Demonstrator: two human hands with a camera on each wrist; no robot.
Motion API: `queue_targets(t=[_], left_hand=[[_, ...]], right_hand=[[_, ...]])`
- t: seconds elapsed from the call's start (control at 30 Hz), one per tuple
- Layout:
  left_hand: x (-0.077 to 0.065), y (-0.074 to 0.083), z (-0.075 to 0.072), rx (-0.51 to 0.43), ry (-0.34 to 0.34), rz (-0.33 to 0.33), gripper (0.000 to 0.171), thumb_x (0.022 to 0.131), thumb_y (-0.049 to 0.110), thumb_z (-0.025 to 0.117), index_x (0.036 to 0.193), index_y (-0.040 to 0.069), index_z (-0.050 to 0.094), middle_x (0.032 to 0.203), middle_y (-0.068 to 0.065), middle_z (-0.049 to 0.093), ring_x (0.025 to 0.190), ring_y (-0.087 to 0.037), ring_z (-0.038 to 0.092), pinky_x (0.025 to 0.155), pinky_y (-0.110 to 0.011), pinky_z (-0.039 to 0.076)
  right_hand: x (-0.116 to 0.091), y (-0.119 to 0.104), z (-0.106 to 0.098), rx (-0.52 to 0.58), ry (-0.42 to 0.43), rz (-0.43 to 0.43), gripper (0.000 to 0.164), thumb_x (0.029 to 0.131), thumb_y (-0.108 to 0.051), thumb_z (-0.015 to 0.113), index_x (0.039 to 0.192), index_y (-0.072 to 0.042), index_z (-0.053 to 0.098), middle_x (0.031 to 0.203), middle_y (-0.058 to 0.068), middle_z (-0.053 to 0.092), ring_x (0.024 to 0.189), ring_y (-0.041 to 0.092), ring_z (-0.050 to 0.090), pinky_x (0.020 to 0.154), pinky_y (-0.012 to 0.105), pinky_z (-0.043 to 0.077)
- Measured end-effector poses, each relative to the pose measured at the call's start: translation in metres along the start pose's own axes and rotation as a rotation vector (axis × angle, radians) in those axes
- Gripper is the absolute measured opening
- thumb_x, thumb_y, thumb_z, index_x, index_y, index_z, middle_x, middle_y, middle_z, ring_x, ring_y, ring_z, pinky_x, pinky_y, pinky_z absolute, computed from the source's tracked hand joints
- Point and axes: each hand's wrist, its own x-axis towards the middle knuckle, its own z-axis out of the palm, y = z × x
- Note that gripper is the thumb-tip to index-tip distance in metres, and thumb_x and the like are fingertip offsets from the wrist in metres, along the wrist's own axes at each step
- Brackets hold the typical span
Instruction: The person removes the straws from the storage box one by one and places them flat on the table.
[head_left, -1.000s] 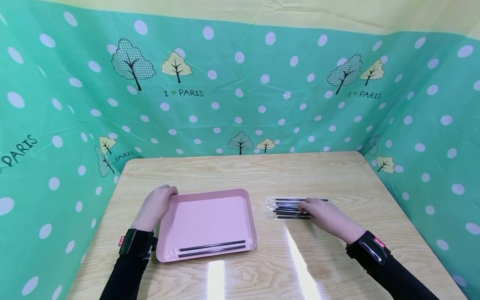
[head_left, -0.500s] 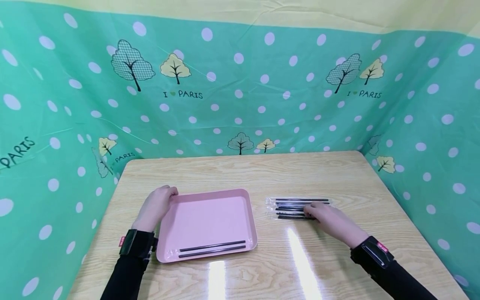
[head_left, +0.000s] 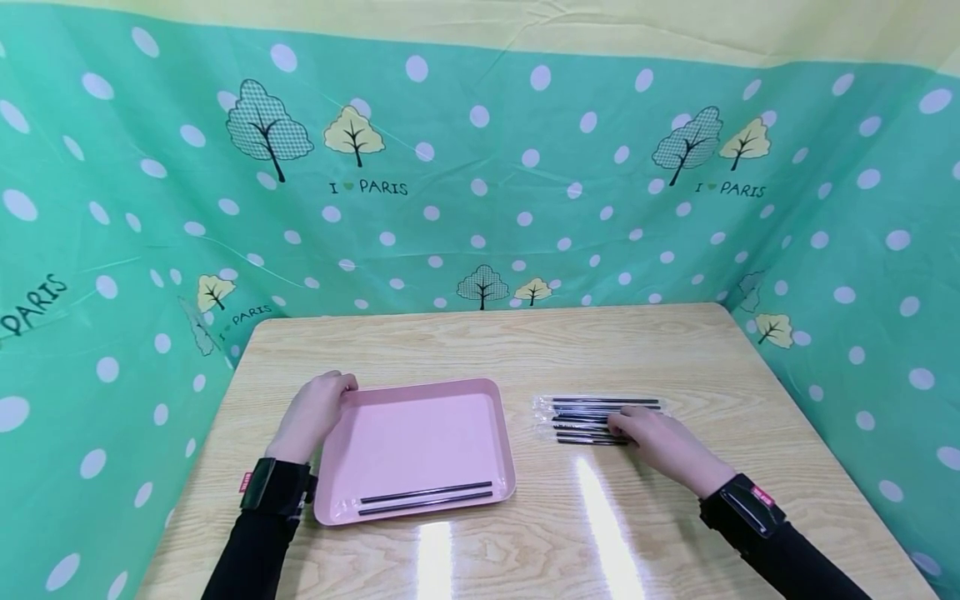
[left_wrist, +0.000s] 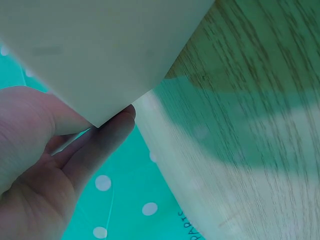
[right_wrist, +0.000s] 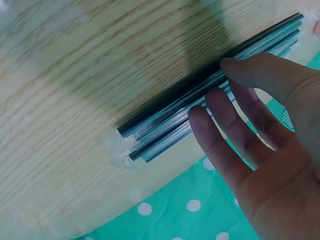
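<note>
My left hand [head_left: 315,414] grips the far left corner of a pink rectangular tray [head_left: 420,437]. From below, the left wrist view has the fingers [left_wrist: 112,132] at the tray's corner. Along the tray's near side lie two black straws [head_left: 426,492] in clear wrappers. Right of the tray, several more wrapped black straws [head_left: 573,419] lie side by side on the table. My right hand [head_left: 663,442] pinches the nearest one [right_wrist: 165,102] between thumb and fingertips, at its right part. The hand hides the right ends of the nearer straws in the head view.
A light wood table [head_left: 480,346] carries everything, with bright light reflections near its front. Green dotted cloth [head_left: 480,225] encloses its back and both sides.
The right hand has shifted slightly right along the straws. The nearest straw has moved a little toward me, away from the others. The left hand and the tray stay put.
</note>
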Motion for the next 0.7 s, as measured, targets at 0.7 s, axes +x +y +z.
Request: queue_targets(t=[0.7], left_hand=[[-0.0017,0.0022,0.0010,0.009,0.015,0.012,0.011,0.093,-0.011,0.066,0.097,-0.002,0.074,0.084,-0.014,0.067,0.082,-0.032,0.068,0.076,-0.047,0.060]], right_hand=[[0.0003,0.0003,-0.0023,0.014,-0.005,0.023,0.035,0.078,0.013,0.078,0.098,-0.014,0.068,0.093,0.000,0.066,0.081,0.016,0.065,0.062,0.033,0.056]])
